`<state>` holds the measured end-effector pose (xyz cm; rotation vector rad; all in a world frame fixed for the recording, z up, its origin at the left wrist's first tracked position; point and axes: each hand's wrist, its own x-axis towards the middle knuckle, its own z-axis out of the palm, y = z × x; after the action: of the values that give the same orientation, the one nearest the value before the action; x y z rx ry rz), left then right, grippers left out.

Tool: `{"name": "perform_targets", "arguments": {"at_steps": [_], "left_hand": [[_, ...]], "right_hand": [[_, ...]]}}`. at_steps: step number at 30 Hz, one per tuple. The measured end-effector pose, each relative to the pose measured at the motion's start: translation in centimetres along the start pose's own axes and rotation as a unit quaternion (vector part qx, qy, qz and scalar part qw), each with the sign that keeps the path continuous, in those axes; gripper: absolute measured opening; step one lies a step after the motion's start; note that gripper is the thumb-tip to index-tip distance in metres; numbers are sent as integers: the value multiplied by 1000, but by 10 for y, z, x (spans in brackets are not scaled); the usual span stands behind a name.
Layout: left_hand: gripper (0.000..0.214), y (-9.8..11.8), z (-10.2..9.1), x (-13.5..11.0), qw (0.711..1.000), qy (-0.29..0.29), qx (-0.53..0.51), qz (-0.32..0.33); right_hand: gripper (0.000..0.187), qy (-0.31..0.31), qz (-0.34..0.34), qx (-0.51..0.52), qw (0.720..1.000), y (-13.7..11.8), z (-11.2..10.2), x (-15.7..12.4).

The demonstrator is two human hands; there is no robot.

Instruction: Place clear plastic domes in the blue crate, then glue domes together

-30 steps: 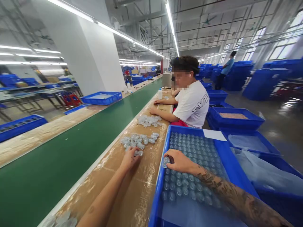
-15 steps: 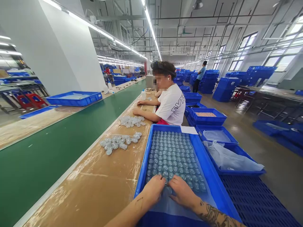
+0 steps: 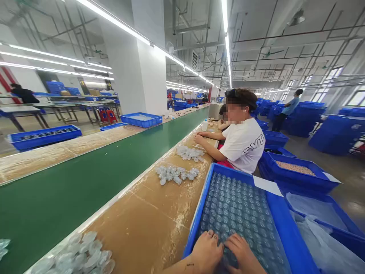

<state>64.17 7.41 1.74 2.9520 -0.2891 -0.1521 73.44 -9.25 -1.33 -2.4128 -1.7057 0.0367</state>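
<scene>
My left hand (image 3: 207, 253) and my right hand (image 3: 242, 255) lie side by side at the near end of a blue plastic tray (image 3: 199, 205). Both rest on its tight rows of small, clear, domed pieces (image 3: 236, 213), with the fingers spread over them. Neither hand visibly holds a piece. Loose clear pieces lie on the cardboard-covered bench (image 3: 148, 220) in a heap (image 3: 175, 174) and a smaller heap (image 3: 189, 153). Larger clear pieces (image 3: 76, 257) sit at the bench's near edge, left of my hands.
A co-worker in a white T-shirt (image 3: 242, 146) sits at the bench beyond the tray. A green conveyor belt (image 3: 85, 179) runs along the bench's left edge. Stacked blue crates (image 3: 296, 171) stand to the right, and a plastic bag (image 3: 322, 236) lies in one.
My left hand has moved from the bench into the tray beside my right hand. Both hands sit further down in view, and the view has swung left and back.
</scene>
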Motion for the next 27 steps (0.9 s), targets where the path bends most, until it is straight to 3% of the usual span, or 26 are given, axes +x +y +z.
{"name": "perform_targets", "arguments": {"at_steps": [4, 7, 11, 13, 15, 18, 21, 24, 27], "left_hand": [[19, -58, -43, -3, 988, 107, -29, -106], [28, -124, -70, 0, 959, 167, -43, -224], [45, -195, -77, 6, 931, 175, -52, -316], [44, -214, -74, 9, 936, 159, -63, -308], [35, -222, -69, 11, 939, 152, -77, -299], [31, -227, -63, 10, 935, 167, -108, -292], [34, -227, -61, 0, 933, 181, -153, -269], [28, -214, -62, -14, 929, 190, -210, -237], [33, -178, -74, -22, 920, 211, -271, -189]], "right_hand": [[19, 70, -74, 113, 988, 7, -50, 60], [19, 41, -8, 83, 996, 6, -72, 142], [29, 36, 80, 44, 995, 5, -58, 254], [28, 42, 123, 31, 991, 6, -42, 289], [27, 52, 147, 33, 987, 6, -29, 305], [28, 70, 138, 74, 985, 9, -23, 304], [27, 94, 117, 154, 977, 21, -30, 277], [26, 104, 109, 260, 954, 44, -40, 215], [41, 97, 99, 365, 921, 58, -51, 120]]}}
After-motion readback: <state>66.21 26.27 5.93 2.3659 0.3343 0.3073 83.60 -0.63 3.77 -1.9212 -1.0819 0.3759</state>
